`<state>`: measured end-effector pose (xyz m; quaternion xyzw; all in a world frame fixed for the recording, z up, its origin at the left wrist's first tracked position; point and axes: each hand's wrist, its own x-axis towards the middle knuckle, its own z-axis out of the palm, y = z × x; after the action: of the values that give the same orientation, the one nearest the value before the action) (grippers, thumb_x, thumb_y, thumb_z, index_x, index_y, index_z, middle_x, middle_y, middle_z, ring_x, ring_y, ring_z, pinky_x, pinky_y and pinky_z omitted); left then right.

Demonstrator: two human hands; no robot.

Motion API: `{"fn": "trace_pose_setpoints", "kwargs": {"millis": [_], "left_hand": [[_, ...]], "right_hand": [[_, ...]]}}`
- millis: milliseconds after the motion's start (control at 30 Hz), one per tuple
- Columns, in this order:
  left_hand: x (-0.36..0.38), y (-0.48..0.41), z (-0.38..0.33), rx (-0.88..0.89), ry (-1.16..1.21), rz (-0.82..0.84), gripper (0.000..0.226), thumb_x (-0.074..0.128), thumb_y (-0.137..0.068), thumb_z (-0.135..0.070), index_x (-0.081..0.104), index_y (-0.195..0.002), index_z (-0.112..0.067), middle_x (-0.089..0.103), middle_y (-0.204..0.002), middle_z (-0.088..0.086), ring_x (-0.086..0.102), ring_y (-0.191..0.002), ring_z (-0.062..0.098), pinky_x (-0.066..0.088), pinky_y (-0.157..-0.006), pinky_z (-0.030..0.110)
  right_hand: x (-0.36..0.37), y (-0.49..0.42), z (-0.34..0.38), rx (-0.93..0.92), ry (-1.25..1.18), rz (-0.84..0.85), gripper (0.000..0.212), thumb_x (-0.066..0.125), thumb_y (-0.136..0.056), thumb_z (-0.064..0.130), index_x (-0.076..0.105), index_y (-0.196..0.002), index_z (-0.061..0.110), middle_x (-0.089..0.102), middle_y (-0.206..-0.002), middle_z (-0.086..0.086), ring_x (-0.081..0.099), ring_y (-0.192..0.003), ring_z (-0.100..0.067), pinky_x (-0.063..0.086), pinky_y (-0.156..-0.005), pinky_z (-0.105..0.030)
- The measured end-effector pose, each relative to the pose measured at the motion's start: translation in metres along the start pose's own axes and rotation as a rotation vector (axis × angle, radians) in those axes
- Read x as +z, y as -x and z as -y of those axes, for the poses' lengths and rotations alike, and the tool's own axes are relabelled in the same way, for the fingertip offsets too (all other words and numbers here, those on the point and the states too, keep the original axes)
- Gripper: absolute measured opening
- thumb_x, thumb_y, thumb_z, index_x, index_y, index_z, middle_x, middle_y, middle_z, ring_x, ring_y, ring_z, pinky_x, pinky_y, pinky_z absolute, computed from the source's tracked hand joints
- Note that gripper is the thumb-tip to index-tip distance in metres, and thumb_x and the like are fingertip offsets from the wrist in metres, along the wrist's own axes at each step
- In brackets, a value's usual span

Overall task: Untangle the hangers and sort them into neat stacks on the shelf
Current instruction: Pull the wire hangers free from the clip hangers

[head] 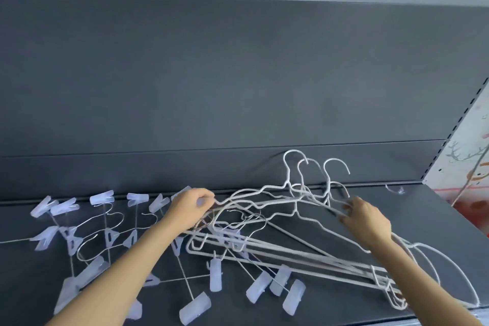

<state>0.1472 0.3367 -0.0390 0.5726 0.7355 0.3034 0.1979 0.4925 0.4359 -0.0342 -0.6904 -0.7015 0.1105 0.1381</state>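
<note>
A tangle of white wire hangers (277,251) lies on the dark shelf (344,296), hooks pointing up toward the back panel. My left hand (189,210) grips the left shoulder of the upper hangers. My right hand (366,219) pinches their right arm just below the hooks (315,169). To the left lies a spread of thin metal clip hangers (100,230) with translucent plastic clips. More clips (264,286) stick out from under the white bundle near the front.
A dark back panel (238,87) rises behind the shelf. At the right, a slotted upright (455,127) borders a patterned wall (471,161). A small clear plastic piece (395,189) sits at the shelf's back right.
</note>
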Motion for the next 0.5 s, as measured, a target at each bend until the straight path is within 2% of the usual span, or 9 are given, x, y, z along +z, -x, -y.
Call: {"fn": "trace_pose_setpoints", "kwargs": {"millis": [100, 233, 333, 400, 500], "left_hand": [[-0.015, 0.009, 0.006, 0.028, 0.063, -0.195, 0.033, 0.05, -0.091, -0.014, 0.052, -0.124, -0.016, 0.062, -0.095, -0.001, 0.055, -0.098, 0.017, 0.042, -0.089, 0.03], [-0.026, 0.017, 0.008, -0.002, 0.177, -0.353, 0.043, 0.05, -0.091, -0.015, 0.04, -0.133, -0.017, 0.057, -0.105, -0.001, 0.051, -0.102, 0.018, 0.039, -0.089, 0.031], [-0.028, 0.022, 0.01, -0.045, 0.243, -0.36, 0.045, 0.048, -0.092, -0.015, 0.037, -0.136, -0.014, 0.057, -0.114, 0.002, 0.05, -0.108, 0.016, 0.037, -0.092, 0.027], [-0.027, 0.025, 0.017, -0.08, 0.186, -0.342, 0.045, 0.048, -0.093, -0.016, 0.038, -0.136, -0.013, 0.054, -0.122, 0.004, 0.048, -0.116, 0.02, 0.037, -0.098, 0.032], [-0.016, 0.029, 0.022, -0.022, 0.031, -0.283, 0.032, 0.051, -0.09, -0.011, 0.056, -0.121, -0.009, 0.056, -0.122, 0.007, 0.049, -0.118, 0.022, 0.037, -0.101, 0.031]], "right_hand": [[-0.038, 0.002, 0.009, -0.025, -0.091, -0.007, 0.027, 0.068, -0.076, 0.038, 0.06, -0.079, 0.013, 0.062, -0.077, -0.006, 0.058, -0.08, -0.029, 0.04, -0.064, -0.031], [-0.072, 0.005, 0.024, -0.059, -0.205, -0.046, 0.03, 0.069, -0.076, 0.031, 0.055, -0.055, 0.016, 0.053, -0.054, -0.002, 0.05, -0.054, -0.022, 0.031, -0.05, -0.027], [-0.079, 0.008, 0.032, -0.052, -0.24, -0.034, 0.024, 0.069, -0.075, 0.03, 0.063, -0.057, 0.014, 0.051, -0.052, -0.005, 0.046, -0.049, -0.02, 0.029, -0.049, -0.026], [-0.078, 0.009, 0.032, -0.037, -0.279, -0.019, 0.023, 0.069, -0.074, 0.029, 0.066, -0.058, 0.012, 0.049, -0.05, -0.006, 0.042, -0.046, -0.02, 0.028, -0.049, -0.026], [-0.075, 0.009, 0.026, -0.03, -0.444, -0.009, 0.022, 0.072, -0.073, 0.026, 0.068, -0.062, 0.007, 0.046, -0.05, -0.008, 0.036, -0.045, -0.02, 0.028, -0.052, -0.026]]}}
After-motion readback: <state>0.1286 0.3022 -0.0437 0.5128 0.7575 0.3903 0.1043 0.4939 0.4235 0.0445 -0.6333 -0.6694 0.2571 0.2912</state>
